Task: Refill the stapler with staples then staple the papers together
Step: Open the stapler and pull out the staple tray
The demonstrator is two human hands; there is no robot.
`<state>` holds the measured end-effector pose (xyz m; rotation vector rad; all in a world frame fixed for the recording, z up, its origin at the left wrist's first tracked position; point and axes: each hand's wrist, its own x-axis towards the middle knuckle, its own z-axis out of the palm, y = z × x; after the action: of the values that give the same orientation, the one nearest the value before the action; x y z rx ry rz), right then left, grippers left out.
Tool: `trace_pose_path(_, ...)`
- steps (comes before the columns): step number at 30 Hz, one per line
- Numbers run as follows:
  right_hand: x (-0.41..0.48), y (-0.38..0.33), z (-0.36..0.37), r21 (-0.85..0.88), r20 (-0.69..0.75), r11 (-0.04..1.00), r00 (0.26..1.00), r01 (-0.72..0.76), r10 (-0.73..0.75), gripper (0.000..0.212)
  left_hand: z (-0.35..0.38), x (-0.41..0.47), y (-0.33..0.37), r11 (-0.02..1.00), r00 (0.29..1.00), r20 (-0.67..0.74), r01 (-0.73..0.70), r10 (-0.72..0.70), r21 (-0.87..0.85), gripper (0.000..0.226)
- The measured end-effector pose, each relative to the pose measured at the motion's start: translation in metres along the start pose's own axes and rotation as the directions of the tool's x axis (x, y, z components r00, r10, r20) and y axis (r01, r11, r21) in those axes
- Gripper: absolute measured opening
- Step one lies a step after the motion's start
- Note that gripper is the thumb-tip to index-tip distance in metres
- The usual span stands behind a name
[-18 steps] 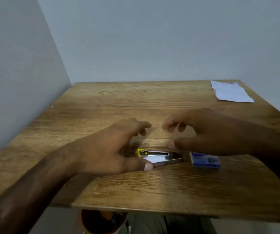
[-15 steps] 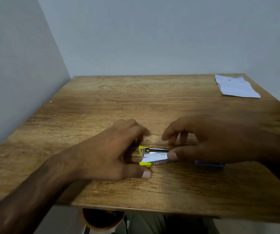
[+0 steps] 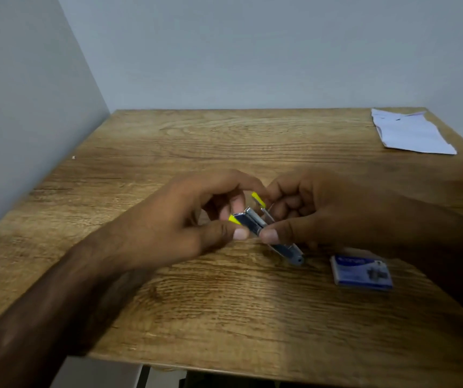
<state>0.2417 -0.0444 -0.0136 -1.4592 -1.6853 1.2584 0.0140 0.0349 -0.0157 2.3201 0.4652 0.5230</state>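
Note:
A small silver stapler [image 3: 255, 222] with yellow ends is held just above the middle of the wooden table [image 3: 224, 317], its two halves spread apart. My left hand [image 3: 185, 219] pinches its left yellow end with thumb and fingers. My right hand [image 3: 317, 211] grips its right part, thumb on the metal body and fingers on the raised yellow-tipped arm. One end of the stapler pokes out below my right thumb. A blue staple box [image 3: 361, 273] lies flat on the table just right of it. White folded papers [image 3: 409, 133] lie at the far right corner.
Grey walls close the table on the left and at the back. The table's front edge runs near the bottom of the view, with dark space under it.
Both hands have closed on the stapler and lifted it off the table. Its halves have swung apart. The view has shifted, and the staple box shows fully.

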Motion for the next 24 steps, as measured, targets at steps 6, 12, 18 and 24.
trace_pose_path(6, 0.009, 0.009, -0.001, 0.182, -0.141, 0.966, 0.977, 0.186, -0.162, 0.034, 0.005, 0.017, 0.001, 0.935, 0.983, -0.156, 0.039, -0.099, -0.351, 0.039)
trace_pose_path(12, 0.011, 0.019, 0.007, 0.269, -0.293, 0.932, 0.943, 0.241, -0.160, 0.038, 0.016, 0.033, 0.005, 0.944, 0.965, -0.234, 0.035, -0.117, -0.329, 0.022)
trace_pose_path(18, 0.004, 0.018, 0.001, 0.270, -0.297, 0.946, 0.950, 0.178, -0.094, 0.028, 0.007, 0.054, -0.002, 0.995, 0.986, -0.165, 0.006, -0.023, -0.100, 0.018)
trace_pose_path(24, 0.002, 0.023, 0.002, 0.335, -0.364, 0.923, 0.930, 0.189, -0.059, 0.018, 0.014, 0.059, -0.008, 0.989, 0.976, -0.192, -0.118, 0.099, -0.087, 0.012)
